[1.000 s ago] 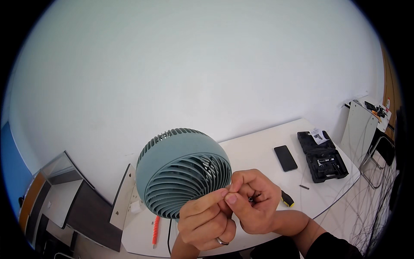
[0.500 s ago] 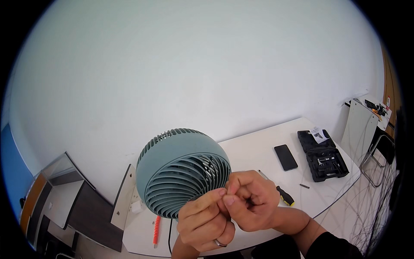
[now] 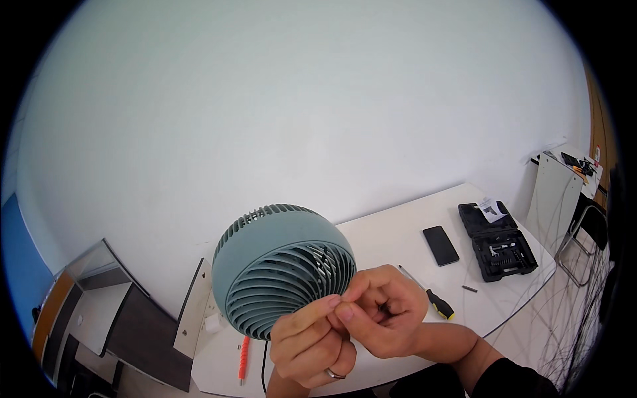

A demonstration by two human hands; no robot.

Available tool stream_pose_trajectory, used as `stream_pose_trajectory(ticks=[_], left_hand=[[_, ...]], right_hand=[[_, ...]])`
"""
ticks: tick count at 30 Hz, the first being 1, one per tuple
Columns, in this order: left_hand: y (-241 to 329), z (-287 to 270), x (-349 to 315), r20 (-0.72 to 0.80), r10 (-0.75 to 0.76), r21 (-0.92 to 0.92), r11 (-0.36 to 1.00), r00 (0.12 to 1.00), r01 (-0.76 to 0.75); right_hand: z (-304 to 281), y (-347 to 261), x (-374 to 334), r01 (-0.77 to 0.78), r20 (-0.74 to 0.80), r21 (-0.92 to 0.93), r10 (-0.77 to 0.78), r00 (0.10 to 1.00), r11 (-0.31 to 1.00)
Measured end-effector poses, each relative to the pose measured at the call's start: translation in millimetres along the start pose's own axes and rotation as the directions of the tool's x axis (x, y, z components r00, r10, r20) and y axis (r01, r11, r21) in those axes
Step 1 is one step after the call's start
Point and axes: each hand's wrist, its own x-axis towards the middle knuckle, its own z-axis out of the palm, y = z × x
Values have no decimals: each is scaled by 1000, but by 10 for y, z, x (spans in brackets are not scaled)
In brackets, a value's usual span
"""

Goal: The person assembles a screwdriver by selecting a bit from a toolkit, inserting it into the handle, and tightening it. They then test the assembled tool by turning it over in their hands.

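Observation:
My left hand and my right hand meet in front of a grey-green fan, fingertips pinched together. Whatever they pinch, if anything, is too small or too covered to make out. A ring shows on a finger of the left hand. The fan's round head, with its curved slatted grille, stands just behind my hands and hides part of the table. Right of my right hand lies a black and yellow screwdriver. An orange-red rod with a metal tip lies below the fan on the left.
On the white table lie a black phone, an open black tool case with bits, and a small dark bit. A black cable runs down from the fan. A dark cabinet stands at left.
The whole view has shifted slightly, so the fan and table sit a little lower. Both hands keep their pinch, with small finger movements.

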Motion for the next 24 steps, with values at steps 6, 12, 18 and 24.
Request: stream_pose_trajectory(ticks=[6,12,18,24], left_hand=[[71,114,70,-36,-197,-76,978,980,194],[-82,112,70,-130,100,55,994,986,-93],[94,34,-18,-118,-20,132,991,993,36],[-11,56,10,-218,96,-22,994,971,-103]], right_hand=[[-7,-36,19,-15,-14,-39,14,1000,999],[-18,3,38,-15,38,14,15,999,1000],[-95,-107,125,-400,283,340,313,907,851],[-195,-290,190,-758,542,470,529,653,452]])
